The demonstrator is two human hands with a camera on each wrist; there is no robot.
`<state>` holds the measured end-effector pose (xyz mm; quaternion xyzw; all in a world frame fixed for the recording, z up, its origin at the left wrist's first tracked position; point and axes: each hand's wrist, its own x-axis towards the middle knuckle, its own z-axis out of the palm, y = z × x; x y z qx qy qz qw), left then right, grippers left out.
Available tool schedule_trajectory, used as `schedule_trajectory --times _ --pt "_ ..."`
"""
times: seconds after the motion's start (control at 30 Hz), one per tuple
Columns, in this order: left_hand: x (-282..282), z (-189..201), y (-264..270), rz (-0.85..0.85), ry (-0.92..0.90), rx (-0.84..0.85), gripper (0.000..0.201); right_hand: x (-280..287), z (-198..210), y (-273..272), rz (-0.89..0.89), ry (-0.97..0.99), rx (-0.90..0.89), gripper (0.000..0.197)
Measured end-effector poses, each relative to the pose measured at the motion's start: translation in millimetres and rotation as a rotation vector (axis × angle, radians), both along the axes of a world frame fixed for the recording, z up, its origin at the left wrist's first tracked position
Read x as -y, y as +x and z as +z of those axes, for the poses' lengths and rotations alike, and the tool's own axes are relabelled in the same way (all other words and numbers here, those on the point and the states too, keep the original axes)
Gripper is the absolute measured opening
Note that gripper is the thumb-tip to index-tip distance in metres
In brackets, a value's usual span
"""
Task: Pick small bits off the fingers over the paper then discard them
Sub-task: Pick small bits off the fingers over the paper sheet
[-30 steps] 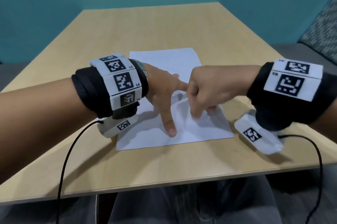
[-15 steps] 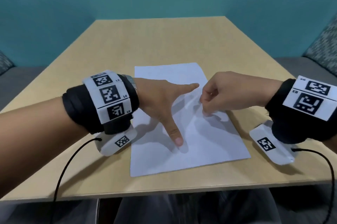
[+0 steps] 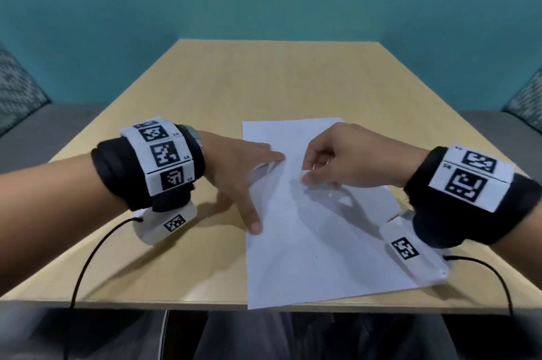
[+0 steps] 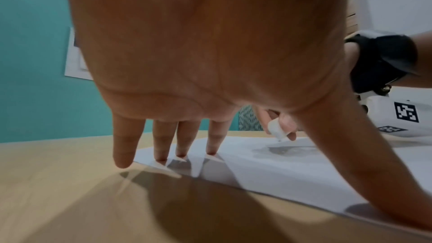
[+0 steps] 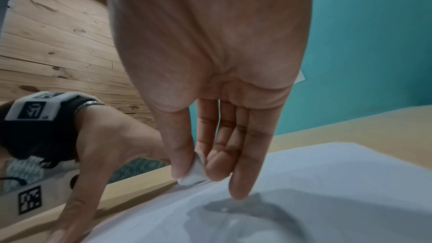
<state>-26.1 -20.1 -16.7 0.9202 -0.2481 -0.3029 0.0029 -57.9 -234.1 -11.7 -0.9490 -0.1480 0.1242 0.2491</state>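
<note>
Pinching a small white bit [image 5: 195,171] between thumb and fingertips, the right hand [image 3: 349,158] hung just above the white sheet of paper [image 3: 316,245], its little finger stretched down toward the sheet. In the right wrist view the bit showed as a small pale scrap clamped between the thumb tip and the index finger; in the left wrist view [image 4: 277,129] it looked like a short, rounded white piece. What it was made of could not be told.

The left hand [image 3: 237,167] lay spread and relaxed, holding nothing. Its fingertips [image 4: 161,156] pressed down at the paper's left edge, with the little finger on the bare light wooden table [image 3: 187,89] just beside the sheet and the thumb reaching onto the sheet nearer the person. The paper was slightly raised and creased under those fingertips. The two hands were near each other but apart.

The paper lay flat on the table, its near edge reaching the table's front edge. Both wrists wore black bands with white blocks bearing black square markers [image 3: 165,154], and a thin black cable [image 3: 88,260] ran from each. A teal wall [image 3: 264,7] stood behind the table.
</note>
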Motion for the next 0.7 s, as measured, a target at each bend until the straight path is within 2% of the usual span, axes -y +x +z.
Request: schedule_trajectory --times 0.07,0.23,0.37,0.43,0.53,0.57,0.63,0.67,0.7 --pt "-1.0 -1.5 0.3 0.021 -0.049 -0.01 0.124 -15.7 -4.8 0.7 0.014 -0.01 -0.008 0.009" --pt "-1.4 -7.3 -0.3 0.082 -0.059 -0.028 0.135 -36.8 -8.3 10.0 -0.015 -0.102 0.014 0.009" --pt "0.8 -8.0 -2.7 0.057 -0.046 0.014 0.111 -48.7 -8.5 0.4 0.067 -0.122 -0.022 0.009" --pt "1.0 -7.0 -2.4 0.018 -0.018 0.028 0.116 -50.3 -6.4 1.3 0.089 -0.178 -0.024 0.009" --pt "2.3 -5.4 -3.8 0.004 0.012 0.014 0.124 -45.3 -3.7 12.2 -0.021 -0.174 0.035 0.008" --pt "1.9 -5.4 -5.0 0.007 0.006 0.004 0.118 -46.1 -4.2 11.2 -0.02 -0.149 0.023 0.008" --pt "0.7 -5.7 -6.4 0.016 -0.031 -0.01 0.09 -52.8 -5.4 0.7 0.072 -0.13 -0.05 0.01" --pt "0.3 -6.1 -6.3 0.019 -0.045 -0.004 0.084 -54.3 -5.4 -2.3 0.099 -0.131 -0.071 0.011" --pt "-0.2 -6.5 -6.0 0.018 -0.048 -0.002 0.087 -52.9 -4.7 -0.6 0.089 -0.146 -0.061 0.011"
